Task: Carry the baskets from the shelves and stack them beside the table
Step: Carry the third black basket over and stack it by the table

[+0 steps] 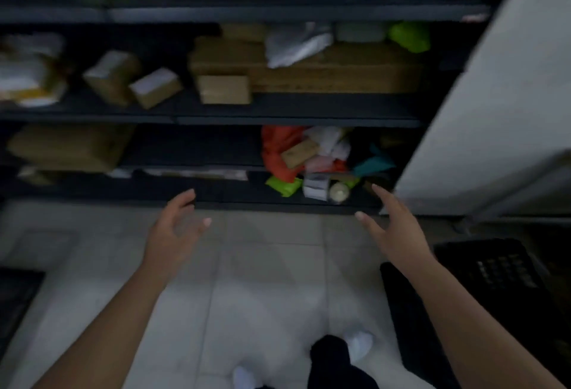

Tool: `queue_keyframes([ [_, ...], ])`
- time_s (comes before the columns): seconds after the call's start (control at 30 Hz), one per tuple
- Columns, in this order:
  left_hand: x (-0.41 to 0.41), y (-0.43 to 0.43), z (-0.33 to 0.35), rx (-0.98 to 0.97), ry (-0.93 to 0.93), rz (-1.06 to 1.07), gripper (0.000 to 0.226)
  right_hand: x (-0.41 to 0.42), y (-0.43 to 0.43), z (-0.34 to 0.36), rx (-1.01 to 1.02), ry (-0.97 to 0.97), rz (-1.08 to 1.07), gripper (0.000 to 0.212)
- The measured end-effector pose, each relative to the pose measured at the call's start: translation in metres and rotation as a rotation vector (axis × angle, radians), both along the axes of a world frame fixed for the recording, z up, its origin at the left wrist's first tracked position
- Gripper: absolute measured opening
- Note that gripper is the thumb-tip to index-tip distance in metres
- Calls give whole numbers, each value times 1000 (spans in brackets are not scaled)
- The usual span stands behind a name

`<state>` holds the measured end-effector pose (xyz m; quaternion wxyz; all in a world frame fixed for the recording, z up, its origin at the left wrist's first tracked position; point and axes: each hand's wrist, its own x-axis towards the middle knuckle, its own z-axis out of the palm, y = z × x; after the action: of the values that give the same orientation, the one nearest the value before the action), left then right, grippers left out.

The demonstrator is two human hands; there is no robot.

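Note:
The view is blurred. Both my hands reach forward over the tiled floor toward the lowest level of a dark shelf unit [216, 119]. My left hand [177, 228] is open, fingers spread, holding nothing. My right hand [392, 228] is open too, fingers apart and empty, just in front of a heap of colourful packets [312, 163] on the low shelf. Whether that heap sits in a basket I cannot tell. A black lattice basket [494, 268] stands on the floor at the right, beside my right forearm.
Cardboard boxes [309, 70] and plastic bags fill the upper shelves. A white slanted surface [500, 104] rises at the right. A dark object [15, 296] lies at the left edge on the floor. My feet show at the bottom on pale tiles [272, 265].

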<state>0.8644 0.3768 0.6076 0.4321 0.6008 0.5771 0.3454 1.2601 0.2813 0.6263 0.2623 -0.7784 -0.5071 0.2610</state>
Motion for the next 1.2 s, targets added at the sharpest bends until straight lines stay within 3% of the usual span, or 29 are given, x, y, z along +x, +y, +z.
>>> queue_keyframes([
  [0.3, -268, -108, 26, 56, 80, 410, 56, -303, 75, 23, 95, 116, 486, 84],
  [0.53, -393, -149, 45, 85, 74, 773, 53, -482, 139, 37, 49, 226, 827, 83],
  [0.73, -497, -155, 57, 94, 127, 1086, 50, -634, 200, 36, 30, 222, 1071, 70],
  [0.93, -603, -140, 57, 78, 135, 1269, 43, -771, 251, 34, -19, 243, 1237, 62],
  [1.2, -776, -116, 6, 31, 57, 1311, 43, -958, 288, 5, -43, 207, 1253, 57],
])
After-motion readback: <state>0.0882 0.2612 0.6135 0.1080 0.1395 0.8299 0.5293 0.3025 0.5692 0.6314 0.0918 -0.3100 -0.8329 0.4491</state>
